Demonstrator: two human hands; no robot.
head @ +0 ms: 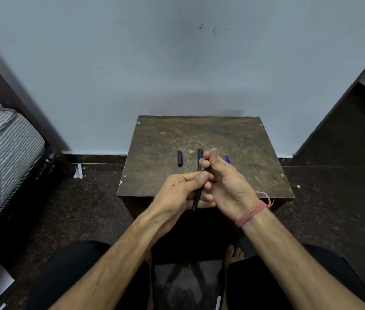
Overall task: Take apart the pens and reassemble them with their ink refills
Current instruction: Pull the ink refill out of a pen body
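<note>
Holding item one: dark pen [199, 175], slim, light, stiff plastic, smooth and likely slippery; held above the near edge of the worktop [233, 135]. Left hand [177, 193] pinches its lower barrel, right hand [222, 175] its upper part; grip near the joint. Loose cap [180, 158] far left; blue piece [227, 159] far right.
</note>
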